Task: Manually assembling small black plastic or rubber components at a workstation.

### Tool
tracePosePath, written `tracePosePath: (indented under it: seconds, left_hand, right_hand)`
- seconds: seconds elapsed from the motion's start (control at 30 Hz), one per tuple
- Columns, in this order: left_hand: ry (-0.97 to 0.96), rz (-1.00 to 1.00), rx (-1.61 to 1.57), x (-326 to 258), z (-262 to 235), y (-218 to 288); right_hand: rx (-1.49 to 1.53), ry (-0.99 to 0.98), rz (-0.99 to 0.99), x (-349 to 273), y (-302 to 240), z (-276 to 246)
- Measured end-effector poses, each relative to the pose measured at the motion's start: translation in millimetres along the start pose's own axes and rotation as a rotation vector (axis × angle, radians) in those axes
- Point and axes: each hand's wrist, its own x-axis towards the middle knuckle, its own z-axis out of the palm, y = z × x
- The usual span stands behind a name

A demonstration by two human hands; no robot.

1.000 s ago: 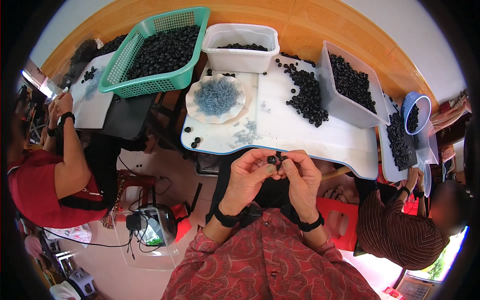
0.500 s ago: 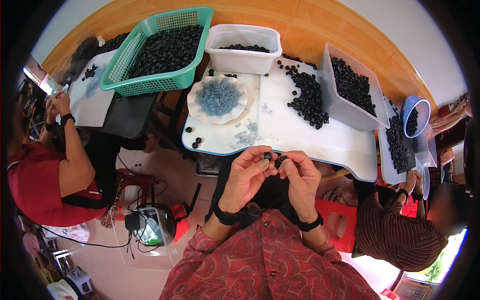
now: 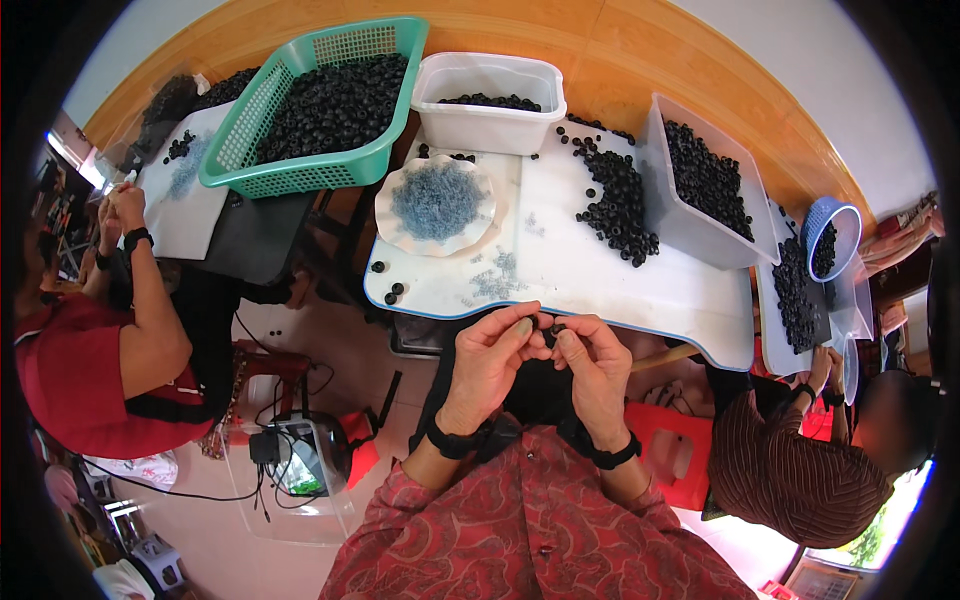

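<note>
Just off the front edge of the white tabletop (image 3: 640, 296), my left hand (image 3: 482, 372) pinches a small black round part (image 3: 541, 322) between thumb and fingertips. My right hand (image 3: 598, 378), fingertips close by, pinches another small black piece (image 3: 555, 330). The fingers cover much of both, and I cannot tell whether they touch. On the table ahead, a scalloped white dish (image 3: 396, 222) bears a heap of small clear-bluish springs (image 3: 437, 200). Loose springs (image 3: 495, 276) lie beside it, and a few black parts (image 3: 393, 292) sit near the left edge. To the right spreads a pile of black parts (image 3: 615, 203).
Black parts fill a green basket (image 3: 310, 174), a white tub (image 3: 488, 128) and a translucent bin (image 3: 700, 245) along the back. People work at left (image 3: 110, 360) and right (image 3: 800, 465). A red stool (image 3: 668, 450) stands right of me; cables (image 3: 285, 465) hang over a clear box at left.
Both hands have shifted slightly, the right one a little left and down. The pieces in the fingertips have turned and show less of their ends.
</note>
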Motion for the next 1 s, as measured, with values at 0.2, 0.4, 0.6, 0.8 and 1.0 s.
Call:
tracePosePath:
  seconds: [0.2, 0.4, 0.6, 0.8, 1.0]
  left_hand:
    - [0.008, 0.003, 0.050, 5.7, -10.3, -1.2]
    - [0.000, -0.036, 0.010, 10.1, -8.8, -1.3]
    - [-0.001, -0.051, 0.014, 14.5, -12.1, -2.2]
    - [0.036, -0.053, 0.043, 17.5, -12.7, -2.4]
    - [0.050, -0.046, 0.047, 21.7, -17.4, -4.4]
  right_hand:
    - [-0.018, 0.001, 0.022, 3.3, 7.5, -3.2]
    - [0.133, 0.030, 0.101, 11.6, 13.3, -5.7]
    - [0.146, 0.033, 0.122, 14.8, 19.7, -7.6]
    - [0.105, 0.029, 0.130, 18.2, 20.6, -6.4]
    - [0.080, 0.015, 0.155, 21.4, 22.5, -7.0]
